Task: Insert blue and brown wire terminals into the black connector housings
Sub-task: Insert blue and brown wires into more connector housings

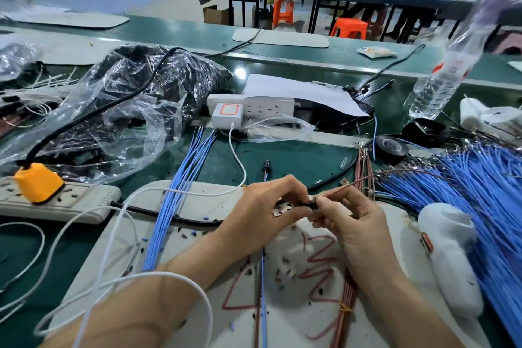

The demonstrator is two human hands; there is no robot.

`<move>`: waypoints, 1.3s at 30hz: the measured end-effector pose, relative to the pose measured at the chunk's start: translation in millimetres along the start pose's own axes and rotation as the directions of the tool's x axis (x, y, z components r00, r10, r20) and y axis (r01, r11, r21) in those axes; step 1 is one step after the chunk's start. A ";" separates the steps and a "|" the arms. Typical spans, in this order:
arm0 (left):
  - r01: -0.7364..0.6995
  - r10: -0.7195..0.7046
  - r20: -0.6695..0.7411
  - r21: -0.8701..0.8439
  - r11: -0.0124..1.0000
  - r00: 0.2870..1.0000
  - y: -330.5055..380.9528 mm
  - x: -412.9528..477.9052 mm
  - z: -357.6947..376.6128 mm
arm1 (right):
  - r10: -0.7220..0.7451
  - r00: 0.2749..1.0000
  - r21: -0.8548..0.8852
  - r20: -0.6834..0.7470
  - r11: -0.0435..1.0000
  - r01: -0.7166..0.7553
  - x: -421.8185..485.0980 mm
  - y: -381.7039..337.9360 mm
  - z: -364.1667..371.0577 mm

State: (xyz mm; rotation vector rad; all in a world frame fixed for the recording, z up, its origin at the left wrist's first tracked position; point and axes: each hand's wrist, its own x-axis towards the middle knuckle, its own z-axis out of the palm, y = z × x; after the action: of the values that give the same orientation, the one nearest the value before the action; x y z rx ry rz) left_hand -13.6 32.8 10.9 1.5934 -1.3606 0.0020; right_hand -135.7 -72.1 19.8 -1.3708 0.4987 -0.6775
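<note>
1. The black connector housing (pixel 309 204) sits between the two hands, above the white work mat (pixel 203 206), near its middle.
2. The left hand (pixel 265 215) pinches the housing with curled fingertips.
3. The right hand (pixel 353 226) pinches a brown wire (pixel 343 186) just beside the housing. The wire's end meets the housing, but I cannot tell whether it is seated.
4. A blue wire (pixel 263 285) trails down the mat from under the left hand.
5. A tied bundle of brown wires (pixel 346 311) lies under the right wrist.
6. A sheaf of blue wires (pixel 180 192) crosses the mat's left part, and a large heap of blue wires (pixel 480 183) lies to the right.
7. Farther off are a clear plastic bag of black parts (pixel 135 99), a power strip (pixel 79 200) with an orange plug (pixel 36 182), and a black tape roll (pixel 391 147).
</note>
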 end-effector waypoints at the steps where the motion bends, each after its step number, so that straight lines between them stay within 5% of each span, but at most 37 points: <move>1: 0.014 -0.014 -0.011 -0.006 1.000 1.000 0.1 1.0 -1.1 | 0.010 1.000 0.041 -0.014 0.999 -0.010 0.6 -1.8 -0.7; 4: 0.023 -0.024 -0.031 -0.007 1.000 0.999 -0.1 1.3 -4.3 | 0.003 0.996 0.156 -0.094 0.988 0.012 3.0 -7.1 -3.7; 9: 0.002 -0.003 -0.049 -0.010 1.000 0.999 0.4 -2.8 -0.6 | -0.068 0.991 0.105 -0.115 0.991 0.080 4.5 -8.4 -6.7; 22: -0.049 0.044 -0.078 -0.059 0.997 0.996 1.0 -2.0 7.2 | -0.091 0.996 -0.095 0.025 0.991 0.093 1.0 -2.4 -3.0; 24: -0.030 0.024 -0.110 -0.051 0.998 0.994 2.1 -0.2 6.3 | -0.067 0.998 -0.017 0.012 0.998 0.067 1.6 -4.2 -1.1; 27: -0.061 0.095 -0.211 0.159 0.985 0.973 -0.3 4.0 -2.0 | 0.073 0.995 0.372 -0.063 0.927 -0.044 6.8 -10.3 -4.2; 30: 0.170 0.028 -0.452 0.393 0.904 0.892 -12.7 10.3 -19.4 | 0.189 0.962 0.599 -0.195 0.800 -0.036 15.8 -19.3 -20.3; 33: 0.537 -0.231 -0.672 0.289 0.793 0.703 -27.1 13.6 -40.6 | 0.284 0.904 0.695 -0.319 0.718 0.020 22.4 -22.9 -37.2; 36: 0.707 -0.425 -0.710 0.146 0.692 0.562 -35.5 14.0 -46.3 | 0.270 0.886 0.662 -0.376 0.748 0.053 21.9 -21.8 -35.0; 39: 0.634 -0.318 -0.662 0.309 0.709 0.679 -28.5 12.3 -37.1 | 0.107 0.898 0.464 -0.427 0.878 0.116 15.8 -19.2 -21.0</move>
State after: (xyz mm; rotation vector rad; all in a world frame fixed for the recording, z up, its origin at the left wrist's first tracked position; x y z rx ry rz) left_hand 32.9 44.4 17.7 2.1566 -0.4160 0.5234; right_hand -141.5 -99.3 36.7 -0.7410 0.6343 -1.0502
